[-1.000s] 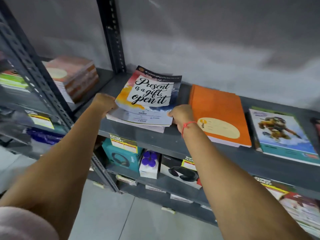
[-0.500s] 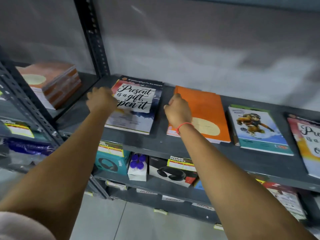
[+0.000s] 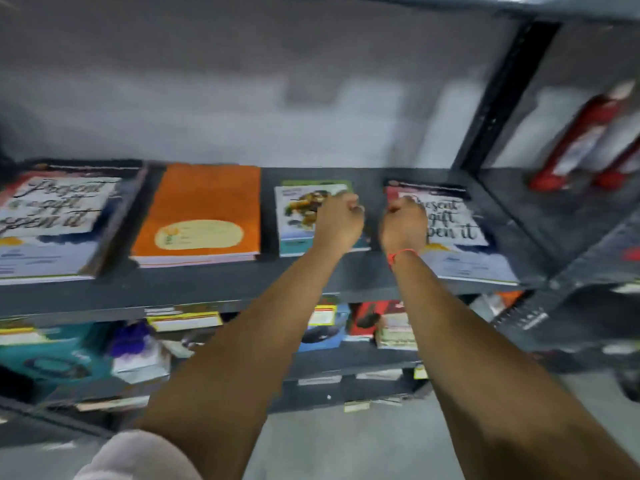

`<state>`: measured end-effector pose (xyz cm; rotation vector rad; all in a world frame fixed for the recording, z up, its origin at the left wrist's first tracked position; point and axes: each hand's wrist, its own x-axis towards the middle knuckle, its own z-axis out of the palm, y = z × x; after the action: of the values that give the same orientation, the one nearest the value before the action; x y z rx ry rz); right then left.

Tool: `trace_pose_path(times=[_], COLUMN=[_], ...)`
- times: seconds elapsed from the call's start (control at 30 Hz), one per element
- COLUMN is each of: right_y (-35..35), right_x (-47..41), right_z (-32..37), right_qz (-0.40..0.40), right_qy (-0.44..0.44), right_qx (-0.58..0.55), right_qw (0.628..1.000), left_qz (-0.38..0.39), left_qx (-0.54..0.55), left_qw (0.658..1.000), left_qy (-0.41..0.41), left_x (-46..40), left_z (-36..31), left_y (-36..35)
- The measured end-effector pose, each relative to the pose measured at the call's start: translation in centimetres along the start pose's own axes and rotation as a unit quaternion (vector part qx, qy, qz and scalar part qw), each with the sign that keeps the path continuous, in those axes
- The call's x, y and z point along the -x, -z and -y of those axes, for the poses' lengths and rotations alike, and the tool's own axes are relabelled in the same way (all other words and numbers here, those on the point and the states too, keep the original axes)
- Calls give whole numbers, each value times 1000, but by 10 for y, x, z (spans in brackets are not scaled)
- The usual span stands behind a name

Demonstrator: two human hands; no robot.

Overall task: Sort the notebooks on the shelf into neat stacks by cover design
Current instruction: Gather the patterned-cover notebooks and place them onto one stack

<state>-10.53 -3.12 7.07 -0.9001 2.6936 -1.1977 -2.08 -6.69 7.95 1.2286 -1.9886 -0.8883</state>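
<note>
On the grey shelf [image 3: 214, 289] lie several notebook stacks. At the far left is a "Present is a gift" stack [image 3: 45, 223], then an orange stack [image 3: 204, 209], a cartoon-cover stack [image 3: 298, 216], and a second "Present is a gift" stack [image 3: 460, 237] at the right. My left hand [image 3: 337, 223] hovers over the cartoon stack with fingers curled, holding nothing. My right hand [image 3: 403, 225], with a red wrist thread, hovers over the left edge of the right-hand stack, also curled and holding nothing. The frame is blurred.
A dark upright post [image 3: 498, 95] bounds the shelf on the right; beyond it stand red and white bottles [image 3: 585, 136]. The lower shelf [image 3: 363, 358] holds boxed goods with yellow price labels. Grey floor lies below.
My view and both hands have swung right, from the left "Present is a gift" and orange stacks to the cartoon stack and the right-hand stack. The left stack now lies flat on the shelf.
</note>
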Motion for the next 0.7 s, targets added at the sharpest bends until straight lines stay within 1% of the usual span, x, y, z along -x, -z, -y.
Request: trace_pose_path(times=[0.07, 0.1, 0.17, 0.23, 0.3, 0.33, 0.43, 0.5, 0.57, 0.63, 0.7], right_y=[20, 28, 46, 60, 69, 71, 76, 81, 85, 89, 92], right_x=[-18, -25, -38, -45, -50, -51, -61, -71, -81, -83, -82], right_z=[-36, -52, -85, -113, -135, -142, -154, -159, -166, -172, -174], right_qz=[-3, 2, 23, 57, 87, 96, 89, 81, 85, 99, 129], right_qy=[-44, -59, -86, -122, -164, -172, -162, -185, -219, -247, -264], right_qx=[13, 24, 61, 102, 131, 136, 134, 103, 49, -4, -82], right_qw=[999, 998, 994, 986, 974, 971, 974, 974, 971, 964, 952], left_qz=[35, 46, 80, 109, 113, 108, 73, 68, 80, 81, 78], left_qx=[38, 43, 22, 2, 0, 5, 54, 98, 151, 194, 216], left_qw=[999, 997, 994, 986, 976, 973, 966, 953, 937, 918, 912], left_qy=[14, 34, 70, 125, 186, 204, 244, 277, 305, 336, 340], left_x=[10, 14, 18, 18, 15, 13, 9, 3, -4, -5, -4], left_z=[-20, -26, -34, -32, -27, -25, -25, -23, -20, -20, -19], left_y=[-44, -61, -92, -112, -123, -126, -128, -125, -124, -120, -116])
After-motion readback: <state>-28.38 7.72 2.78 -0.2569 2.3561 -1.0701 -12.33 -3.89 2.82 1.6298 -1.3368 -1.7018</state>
